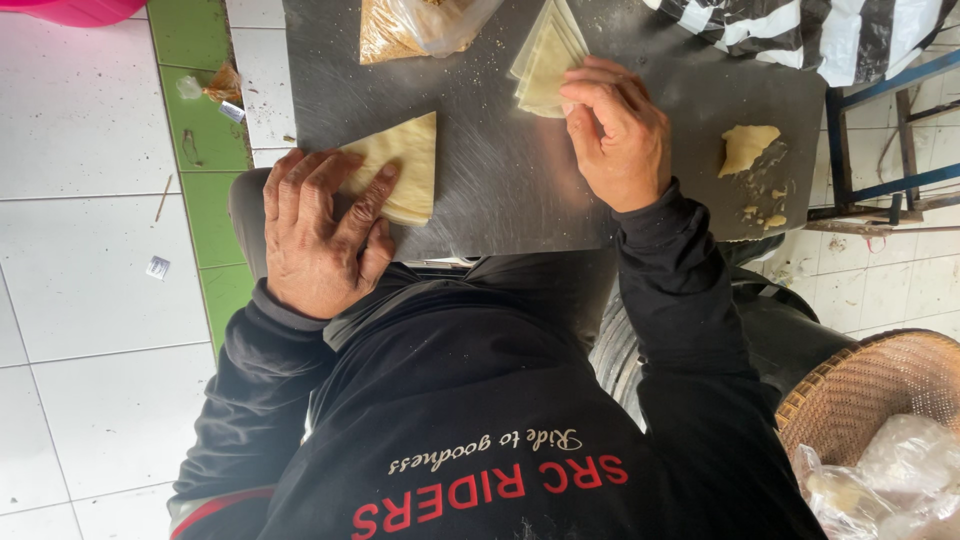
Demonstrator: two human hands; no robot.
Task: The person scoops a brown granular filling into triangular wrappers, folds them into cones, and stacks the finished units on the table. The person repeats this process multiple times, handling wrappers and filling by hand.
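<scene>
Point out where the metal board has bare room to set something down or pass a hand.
The metal board is bare between the left hand on its folded pastry triangle and the right hand. A narrower strip lies between the right hand and the dough lump. The far edge is crowded: plastic bag, wrapper stack.

The person's left hand (318, 232) lies flat, fingers spread, on a pale yellow folded triangle of thin dough (402, 168) at the near left of a dark grey metal work board (500, 170). The right hand (617, 130), fingers curled, pinches the near corner of a fanned stack of pale dough sheets (548, 55) at the far middle of the board. A clear plastic bag of brown crumbly filling (415, 25) lies at the far left edge. A small lump of yellow dough with scattered scraps (748, 150) sits on the board's right side. A woven rattan basket (868, 380) holding clear plastic bags stands at the near right, over white floor tiles (80, 120).
</scene>
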